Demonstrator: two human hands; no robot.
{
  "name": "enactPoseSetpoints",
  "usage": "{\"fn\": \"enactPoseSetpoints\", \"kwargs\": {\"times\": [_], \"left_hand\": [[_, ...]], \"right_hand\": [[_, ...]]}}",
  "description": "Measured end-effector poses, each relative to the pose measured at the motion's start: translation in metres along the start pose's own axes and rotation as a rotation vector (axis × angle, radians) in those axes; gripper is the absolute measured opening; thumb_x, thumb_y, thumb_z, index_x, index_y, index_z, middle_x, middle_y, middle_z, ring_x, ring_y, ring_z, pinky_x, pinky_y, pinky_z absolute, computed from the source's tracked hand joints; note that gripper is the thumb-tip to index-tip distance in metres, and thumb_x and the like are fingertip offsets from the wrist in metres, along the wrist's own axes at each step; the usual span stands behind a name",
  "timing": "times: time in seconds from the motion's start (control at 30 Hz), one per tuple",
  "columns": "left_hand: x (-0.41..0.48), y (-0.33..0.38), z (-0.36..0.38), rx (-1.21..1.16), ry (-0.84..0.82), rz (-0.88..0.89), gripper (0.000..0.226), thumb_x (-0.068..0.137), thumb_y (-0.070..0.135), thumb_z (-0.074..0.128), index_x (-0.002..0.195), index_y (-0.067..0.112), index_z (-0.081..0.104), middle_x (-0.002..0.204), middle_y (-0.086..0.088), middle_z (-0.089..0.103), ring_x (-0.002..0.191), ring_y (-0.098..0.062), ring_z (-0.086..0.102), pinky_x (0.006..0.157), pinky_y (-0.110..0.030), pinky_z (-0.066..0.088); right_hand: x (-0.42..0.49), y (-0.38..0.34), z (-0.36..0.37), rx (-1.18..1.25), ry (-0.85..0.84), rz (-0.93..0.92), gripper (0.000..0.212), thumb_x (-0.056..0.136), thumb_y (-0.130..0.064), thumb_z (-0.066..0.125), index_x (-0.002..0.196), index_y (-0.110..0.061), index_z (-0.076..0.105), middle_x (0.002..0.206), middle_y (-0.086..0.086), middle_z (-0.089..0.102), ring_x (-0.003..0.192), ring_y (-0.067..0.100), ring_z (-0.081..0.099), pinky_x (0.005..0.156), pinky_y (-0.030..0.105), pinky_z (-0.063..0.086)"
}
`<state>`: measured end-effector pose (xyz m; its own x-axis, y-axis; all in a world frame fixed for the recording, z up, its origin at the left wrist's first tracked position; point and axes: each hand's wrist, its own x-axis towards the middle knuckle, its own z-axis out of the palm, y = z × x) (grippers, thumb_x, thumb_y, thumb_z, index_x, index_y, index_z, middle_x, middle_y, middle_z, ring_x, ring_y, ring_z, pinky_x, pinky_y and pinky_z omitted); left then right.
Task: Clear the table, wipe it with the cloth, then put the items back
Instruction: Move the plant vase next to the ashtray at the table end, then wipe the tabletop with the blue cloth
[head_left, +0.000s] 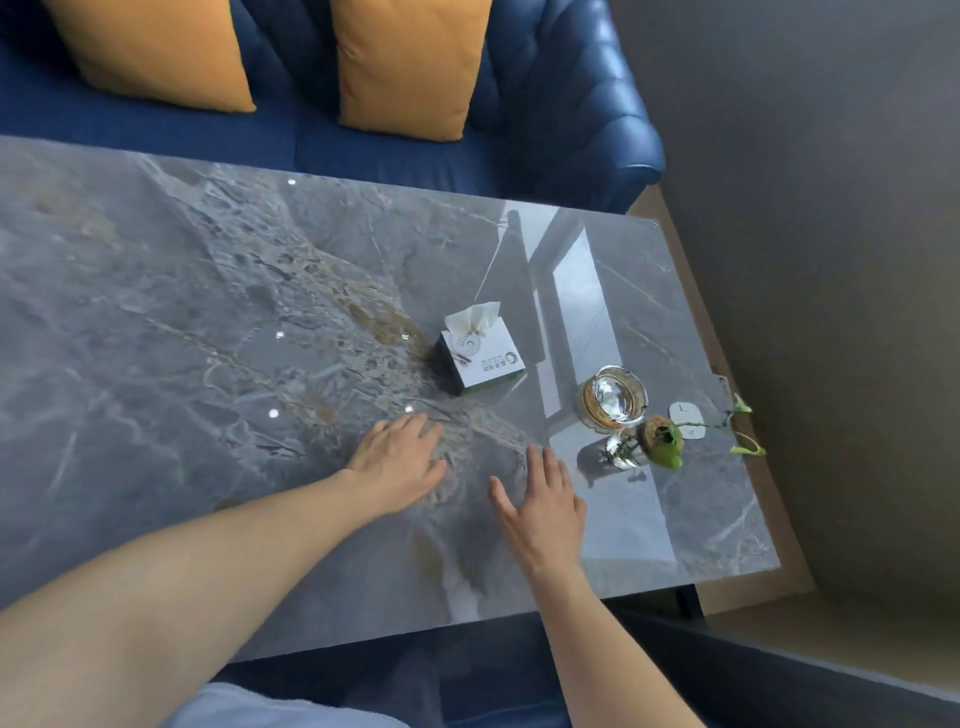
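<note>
A grey marble table (182, 322) fills most of the view. On its right part stand a white tissue box (480, 356) with a tissue sticking up, a glass ashtray (613, 397) with a gold rim, and a small glass vase (631, 447) holding a green plant sprig (670, 441). My left hand (400, 462) lies flat on the tabletop with straight fingers, just in front of the tissue box. My right hand (545, 506) hovers or rests open beside it, left of the vase. Neither hand holds anything. No cloth is in view.
A blue sofa (561, 104) with two orange cushions (410, 62) stands behind the table's far edge. A small white tag (685, 413) lies by the ashtray near the right edge. Grey floor (831, 260) lies to the right. A blue seat (467, 686) is below the near edge.
</note>
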<state>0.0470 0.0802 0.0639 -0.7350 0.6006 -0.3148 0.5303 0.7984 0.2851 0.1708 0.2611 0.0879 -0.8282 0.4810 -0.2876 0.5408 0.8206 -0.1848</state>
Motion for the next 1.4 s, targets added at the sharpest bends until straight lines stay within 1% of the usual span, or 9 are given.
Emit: {"fn": "enactPoseSetpoints", "kwargs": {"times": [0.17, 0.27, 0.4, 0.8, 1.03, 1.2, 1.23, 1.33, 1.4], "left_hand": [[-0.036, -0.060, -0.016, 0.030, 0.026, -0.019, 0.068, 0.094, 0.055, 0.028, 0.148, 0.016, 0.041, 0.149, -0.010, 0.047, 0.137, -0.027, 0.044, 0.109, -0.043, 0.038], [-0.055, -0.091, -0.027, 0.022, 0.051, -0.044, 0.062, 0.096, 0.052, 0.038, 0.144, 0.015, 0.045, 0.145, -0.012, 0.050, 0.135, -0.028, 0.046, 0.109, -0.044, 0.038], [-0.078, -0.128, -0.041, 0.012, 0.079, -0.100, 0.061, 0.096, 0.052, 0.039, 0.144, 0.014, 0.046, 0.143, -0.012, 0.051, 0.133, -0.029, 0.048, 0.109, -0.044, 0.038], [-0.137, -0.203, -0.061, 0.016, 0.137, -0.406, 0.062, 0.097, 0.053, 0.037, 0.147, 0.016, 0.041, 0.148, -0.009, 0.047, 0.136, -0.027, 0.044, 0.110, -0.045, 0.036], [-0.170, -0.238, -0.080, 0.019, 0.177, -0.578, 0.058, 0.097, 0.054, 0.035, 0.140, 0.017, 0.047, 0.142, -0.007, 0.051, 0.131, -0.027, 0.048, 0.107, -0.044, 0.038], [-0.191, -0.266, -0.100, 0.007, 0.221, -0.646, 0.082, 0.083, 0.066, 0.016, 0.142, 0.017, 0.046, 0.143, -0.007, 0.051, 0.132, -0.027, 0.048, 0.106, -0.044, 0.038], [-0.195, -0.273, -0.103, 0.004, 0.228, -0.656, 0.082, 0.083, 0.066, 0.016, 0.142, 0.017, 0.046, 0.143, -0.007, 0.051, 0.132, -0.027, 0.048, 0.106, -0.044, 0.039], [-0.205, -0.300, -0.104, 0.005, 0.248, -0.673, 0.065, 0.094, 0.059, 0.035, 0.143, 0.017, 0.045, 0.143, -0.007, 0.050, 0.132, -0.027, 0.048, 0.107, -0.043, 0.039], [-0.213, -0.320, -0.105, -0.001, 0.249, -0.682, 0.063, 0.095, 0.057, 0.037, 0.142, 0.017, 0.046, 0.142, -0.007, 0.051, 0.132, -0.027, 0.048, 0.106, -0.044, 0.040]], "right_hand": [[-0.007, -0.070, 0.009, -0.053, -0.046, -0.079, 0.077, 0.094, -0.072, 0.035, 0.160, -0.033, 0.022, 0.169, -0.005, 0.018, 0.155, 0.018, 0.015, 0.119, 0.045, 0.023], [-0.012, -0.109, 0.013, -0.065, -0.049, -0.116, 0.076, 0.094, -0.069, 0.037, 0.160, -0.032, 0.026, 0.169, -0.005, 0.020, 0.154, 0.017, 0.017, 0.119, 0.043, 0.023], [-0.013, -0.154, 0.018, -0.107, -0.058, -0.182, 0.076, 0.093, -0.070, 0.038, 0.159, -0.033, 0.027, 0.168, -0.005, 0.023, 0.153, 0.016, 0.020, 0.117, 0.044, 0.025], [0.012, -0.248, 0.029, -0.156, -0.106, -0.502, 0.080, 0.093, -0.072, 0.033, 0.161, -0.031, 0.024, 0.169, -0.003, 0.020, 0.155, 0.018, 0.018, 0.119, 0.046, 0.022], [0.021, -0.292, 0.022, -0.175, -0.099, -0.635, 0.083, 0.092, -0.076, 0.029, 0.160, -0.030, 0.025, 0.168, -0.002, 0.023, 0.153, 0.020, 0.022, 0.119, 0.045, 0.024], [0.023, -0.328, 0.017, -0.199, -0.077, -0.696, 0.084, 0.092, -0.077, 0.027, 0.160, -0.029, 0.025, 0.167, -0.002, 0.024, 0.153, 0.020, 0.022, 0.118, 0.045, 0.026], [0.022, -0.336, 0.018, -0.204, -0.078, -0.706, 0.084, 0.092, -0.077, 0.028, 0.160, -0.029, 0.025, 0.167, -0.002, 0.025, 0.153, 0.020, 0.022, 0.118, 0.046, 0.026], [0.018, -0.362, 0.022, -0.227, -0.073, -0.725, 0.083, 0.091, -0.077, 0.030, 0.159, -0.029, 0.027, 0.167, -0.001, 0.027, 0.152, 0.021, 0.024, 0.117, 0.045, 0.028], [0.013, -0.382, 0.028, -0.236, -0.067, -0.729, 0.082, 0.091, -0.076, 0.032, 0.159, -0.029, 0.028, 0.166, -0.002, 0.028, 0.152, 0.021, 0.025, 0.115, 0.045, 0.029]]}}
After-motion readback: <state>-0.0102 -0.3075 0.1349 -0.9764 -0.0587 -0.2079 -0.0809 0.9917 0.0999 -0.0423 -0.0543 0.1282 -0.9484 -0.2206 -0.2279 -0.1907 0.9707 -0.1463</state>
